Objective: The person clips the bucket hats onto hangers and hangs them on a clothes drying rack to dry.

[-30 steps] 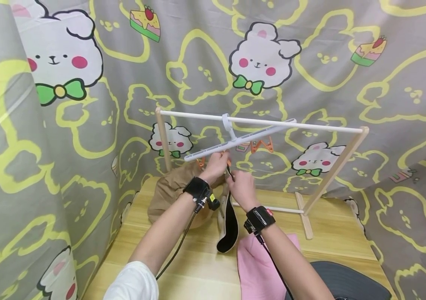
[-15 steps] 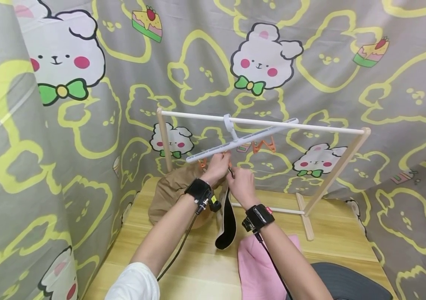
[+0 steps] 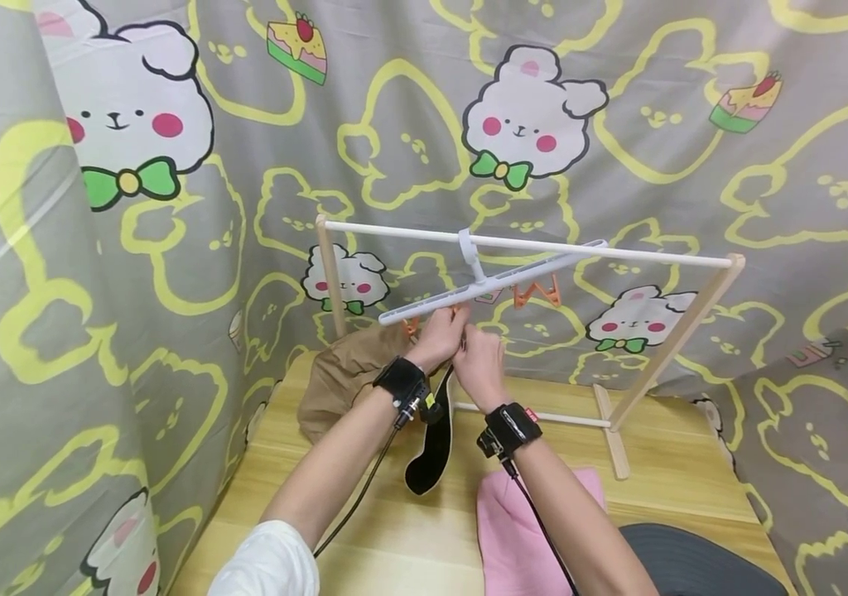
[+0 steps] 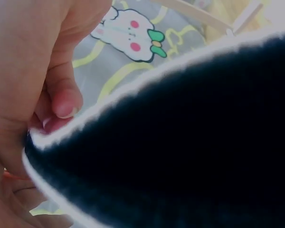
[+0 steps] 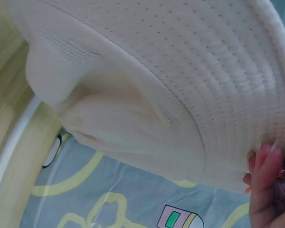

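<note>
A person in a white sleeve works directly beneath a pale plastic hanger, hooked askew over a white rail. Under the hanger's bar, the left hand grips an orange clip, mostly hidden by the fingers, while the right hand, close beside, pinches the brim edge of a pale hat with a dark underside. The hat hangs below the hanger, its brim curving down toward the wooden counter; whether its lower edge touches cannot be told. Below the hanger's left end, a brown fabric item crowds the left forearm. Room is wider to the hanger's right, where a gap separates its dangling orange clips from a wooden post. Lower, in front of the hanger and rightward, pink cloth and a dark gray cap flank the right forearm.
</note>
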Demonstrator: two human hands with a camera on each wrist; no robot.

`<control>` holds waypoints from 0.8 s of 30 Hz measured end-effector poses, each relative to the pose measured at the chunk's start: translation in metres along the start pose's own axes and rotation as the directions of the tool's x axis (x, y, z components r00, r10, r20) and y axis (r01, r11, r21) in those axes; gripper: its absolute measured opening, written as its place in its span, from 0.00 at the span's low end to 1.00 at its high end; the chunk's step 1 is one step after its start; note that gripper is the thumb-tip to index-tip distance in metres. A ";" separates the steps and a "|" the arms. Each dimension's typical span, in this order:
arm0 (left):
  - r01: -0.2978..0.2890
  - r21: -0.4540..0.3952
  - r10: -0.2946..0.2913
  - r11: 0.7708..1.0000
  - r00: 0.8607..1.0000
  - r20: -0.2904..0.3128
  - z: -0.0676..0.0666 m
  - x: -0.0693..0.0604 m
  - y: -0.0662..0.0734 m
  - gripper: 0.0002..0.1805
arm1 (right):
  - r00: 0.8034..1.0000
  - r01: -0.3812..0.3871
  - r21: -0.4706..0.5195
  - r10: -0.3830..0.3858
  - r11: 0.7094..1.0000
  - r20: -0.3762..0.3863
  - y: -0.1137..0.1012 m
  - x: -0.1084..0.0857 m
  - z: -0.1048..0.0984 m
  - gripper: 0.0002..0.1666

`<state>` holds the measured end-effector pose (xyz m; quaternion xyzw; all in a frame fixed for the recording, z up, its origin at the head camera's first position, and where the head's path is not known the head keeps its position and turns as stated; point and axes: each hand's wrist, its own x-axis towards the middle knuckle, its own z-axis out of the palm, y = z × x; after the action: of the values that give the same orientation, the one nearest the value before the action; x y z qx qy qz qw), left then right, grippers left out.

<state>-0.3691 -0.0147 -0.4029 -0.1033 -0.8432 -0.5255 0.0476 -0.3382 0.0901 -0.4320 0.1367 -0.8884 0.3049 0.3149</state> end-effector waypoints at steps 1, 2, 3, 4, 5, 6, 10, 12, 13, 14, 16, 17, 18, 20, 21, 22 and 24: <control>0.003 -0.003 -0.003 1.000 1.000 0.007 0.001 0.000 0.000 0.26 | 1.000 -0.001 0.001 0.001 1.000 -0.001 0.001 -0.001 0.000 0.11; 0.002 -0.003 -0.002 1.000 1.000 0.009 0.001 0.000 0.000 0.25 | 1.000 -0.001 0.000 0.001 1.000 -0.004 0.001 -0.001 0.000 0.11; -0.002 -0.002 0.002 1.000 1.000 0.012 0.002 0.000 0.000 0.24 | 1.000 -0.002 -0.001 0.002 1.000 -0.010 0.002 -0.002 0.000 0.11; -0.008 0.002 0.008 1.000 1.000 0.011 0.003 0.001 0.000 0.23 | 1.000 -0.006 -0.001 0.006 1.000 -0.012 0.003 -0.002 0.000 0.12; -0.014 0.009 0.014 1.000 1.000 0.004 0.004 0.002 -0.001 0.22 | 1.000 -0.009 0.000 0.009 1.000 -0.018 0.003 -0.003 0.000 0.12; -0.019 0.014 0.019 1.000 1.000 0.002 0.004 0.002 -0.001 0.22 | 1.000 -0.012 0.000 0.012 1.000 -0.023 0.003 -0.003 0.000 0.13; 0.002 0.024 -0.002 1.000 1.000 -0.011 0.007 0.005 -0.005 0.20 | 0.999 -0.025 0.009 0.026 1.000 -0.044 0.003 -0.005 0.000 0.17; 0.029 0.000 -0.029 1.000 1.000 -0.011 0.008 0.006 -0.009 0.22 | 0.998 -0.030 0.015 0.030 0.999 -0.048 0.003 -0.006 0.000 0.17; 0.041 -0.020 -0.041 0.999 0.999 -0.015 0.008 0.006 -0.011 0.23 | 0.998 -0.034 0.019 0.035 0.999 -0.050 0.003 -0.008 0.000 0.16; 0.046 -0.043 -0.047 0.998 0.999 -0.017 0.008 0.006 -0.012 0.23 | 0.998 -0.041 0.024 0.042 0.999 -0.049 0.004 -0.009 0.001 0.15; 0.045 -0.073 -0.047 0.996 0.999 -0.025 0.009 0.006 -0.016 0.23 | 0.998 -0.053 0.035 0.054 0.998 -0.044 0.004 -0.012 0.001 0.09; 0.039 -0.075 -0.041 0.996 0.999 -0.026 0.009 0.006 -0.016 0.23 | 0.997 -0.059 0.041 0.060 0.997 -0.038 0.004 -0.014 0.001 0.05; 0.039 -0.083 -0.042 0.996 0.999 -0.024 0.009 0.006 -0.016 0.22 | 0.997 -0.064 0.045 0.066 0.997 -0.035 0.004 -0.016 0.001 0.01; 0.040 -0.091 -0.042 0.995 0.999 -0.020 0.009 0.004 -0.016 0.21 | 0.997 -0.077 0.053 0.078 0.996 -0.018 0.005 -0.022 0.002 0.07; 0.045 -0.091 -0.047 0.995 0.999 -0.021 0.008 0.004 -0.015 0.21 | 0.996 -0.085 0.058 0.085 0.995 -0.006 0.005 -0.025 0.002 0.10; 0.052 -0.087 -0.055 0.995 0.998 -0.024 0.008 0.003 -0.014 0.20 | 0.996 -0.090 0.060 0.090 0.994 0.006 0.005 -0.028 0.003 0.12; 0.074 -0.086 -0.077 0.994 0.997 -0.027 0.006 0.000 -0.011 0.18 | 0.994 -0.107 0.062 0.105 0.992 0.037 0.006 -0.035 0.003 0.15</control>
<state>-0.3711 -0.0142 -0.4154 -0.0653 -0.8225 -0.5639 0.0360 -0.3159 0.0947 -0.4592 0.1044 -0.8893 0.3470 0.2789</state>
